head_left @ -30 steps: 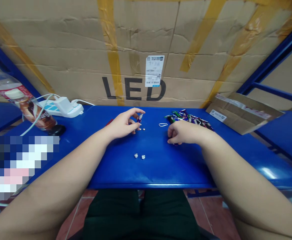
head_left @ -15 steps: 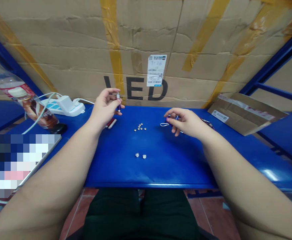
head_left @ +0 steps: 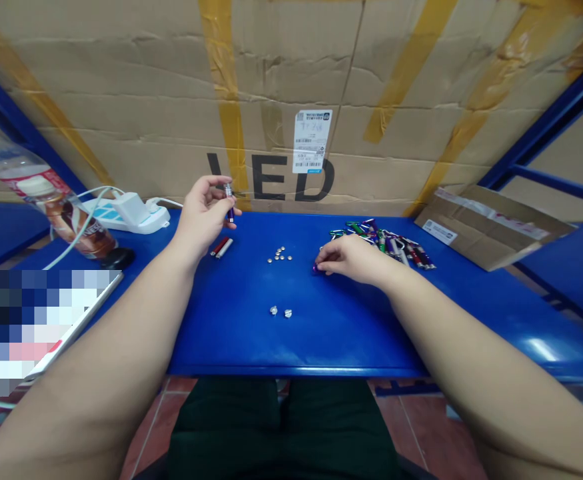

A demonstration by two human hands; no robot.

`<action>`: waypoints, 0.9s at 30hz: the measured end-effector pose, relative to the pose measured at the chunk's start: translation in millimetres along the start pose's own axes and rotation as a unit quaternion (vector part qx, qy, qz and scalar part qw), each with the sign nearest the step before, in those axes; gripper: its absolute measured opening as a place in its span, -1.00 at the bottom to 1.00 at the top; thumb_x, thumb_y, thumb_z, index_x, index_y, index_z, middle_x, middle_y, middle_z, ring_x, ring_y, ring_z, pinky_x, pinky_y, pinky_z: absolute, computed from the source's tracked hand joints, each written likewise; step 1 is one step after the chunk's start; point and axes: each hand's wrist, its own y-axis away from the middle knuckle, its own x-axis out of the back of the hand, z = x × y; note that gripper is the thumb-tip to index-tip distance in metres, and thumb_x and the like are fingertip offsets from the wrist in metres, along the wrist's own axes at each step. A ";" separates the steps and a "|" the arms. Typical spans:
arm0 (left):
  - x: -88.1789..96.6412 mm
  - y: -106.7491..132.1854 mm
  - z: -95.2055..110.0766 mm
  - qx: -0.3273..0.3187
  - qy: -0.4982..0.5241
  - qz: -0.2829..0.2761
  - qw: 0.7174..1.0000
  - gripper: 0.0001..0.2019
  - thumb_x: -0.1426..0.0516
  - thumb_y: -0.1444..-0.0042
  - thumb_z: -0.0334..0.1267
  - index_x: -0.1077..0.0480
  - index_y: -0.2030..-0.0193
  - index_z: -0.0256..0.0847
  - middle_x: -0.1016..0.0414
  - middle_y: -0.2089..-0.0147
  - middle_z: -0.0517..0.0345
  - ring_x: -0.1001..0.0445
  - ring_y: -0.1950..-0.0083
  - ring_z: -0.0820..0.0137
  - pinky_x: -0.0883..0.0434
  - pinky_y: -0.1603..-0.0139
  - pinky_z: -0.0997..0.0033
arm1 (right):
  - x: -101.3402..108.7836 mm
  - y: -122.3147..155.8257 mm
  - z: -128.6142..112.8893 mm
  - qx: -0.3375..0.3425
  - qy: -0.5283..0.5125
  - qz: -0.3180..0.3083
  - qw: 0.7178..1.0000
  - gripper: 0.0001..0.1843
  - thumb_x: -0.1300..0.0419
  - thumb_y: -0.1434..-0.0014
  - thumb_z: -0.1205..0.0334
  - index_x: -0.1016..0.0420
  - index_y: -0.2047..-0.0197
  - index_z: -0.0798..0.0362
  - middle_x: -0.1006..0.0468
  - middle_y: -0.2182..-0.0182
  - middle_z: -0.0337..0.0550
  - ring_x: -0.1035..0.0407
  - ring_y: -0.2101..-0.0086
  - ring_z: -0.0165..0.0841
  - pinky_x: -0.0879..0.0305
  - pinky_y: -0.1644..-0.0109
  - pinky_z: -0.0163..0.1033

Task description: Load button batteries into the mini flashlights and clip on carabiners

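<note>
My left hand is raised above the blue table and pinches a small purple keychain flashlight upright between thumb and fingers. Just below it lie two small tubes, one red and one white. My right hand rests on the table with its fingers closed on a small purple part. Between the hands sits a cluster of button cell batteries. Two small silver caps lie nearer to me. A pile of coloured keychain flashlights lies behind my right hand.
A large cardboard box marked LED walls off the back. A white power strip with a charger and a plastic bottle sit at the left. A flat cardboard box lies at the right, beside a blue rack frame.
My left hand lifted the purple flashlight from the batteries up and to the left. My right hand reached to the pile, then drew back down to the table holding a purple part.
</note>
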 end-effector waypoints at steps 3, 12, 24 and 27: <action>0.1 0.4 0.1 0.002 -0.003 -0.010 1.000 -0.64 -0.22 -0.10 -0.39 -0.38 -0.05 -0.13 -0.45 0.21 0.13 -0.58 0.32 0.36 -0.49 0.57 0.54 | 1.1 2.6 -0.4 0.006 0.030 -0.007 1.000 -0.86 -0.31 -0.20 0.39 -0.72 0.23 0.05 -0.74 0.29 -0.13 -0.61 0.26 -0.26 -0.47 0.13 -0.23; -5.8 6.8 0.9 0.010 -0.008 -0.061 0.998 -0.65 -0.22 -0.10 -0.39 -0.39 -0.05 -0.15 -0.46 0.22 0.13 -0.59 0.30 0.34 -0.50 0.56 0.54 | 4.1 9.0 -1.7 0.061 0.107 -0.055 0.991 -0.92 -0.33 -0.22 0.39 -0.66 0.23 0.08 -0.68 0.25 -0.10 -0.55 0.28 -0.28 -0.44 0.16 -0.22; -18.8 23.7 2.7 0.015 -0.029 -0.200 0.979 -0.63 -0.27 -0.14 -0.29 -0.43 -0.10 -0.18 -0.48 0.15 0.10 -0.62 0.25 0.35 -0.56 0.51 0.52 | -18.8 -1.9 -15.1 0.019 0.253 0.047 0.966 -0.82 -0.18 -0.24 0.45 -0.61 0.16 0.12 -0.66 0.24 0.10 -0.57 0.24 -0.12 -0.37 0.19 -0.15; -25.2 30.5 3.9 0.029 -0.025 -0.255 0.966 -0.66 -0.29 -0.17 -0.21 -0.45 -0.08 -0.18 -0.48 0.16 0.10 -0.62 0.27 0.34 -0.58 0.48 0.48 | -12.8 -3.3 -2.1 0.092 0.072 0.115 0.986 -0.87 -0.20 -0.29 0.36 -0.60 0.19 0.05 -0.67 0.26 -0.05 -0.55 0.24 -0.22 -0.40 0.11 -0.16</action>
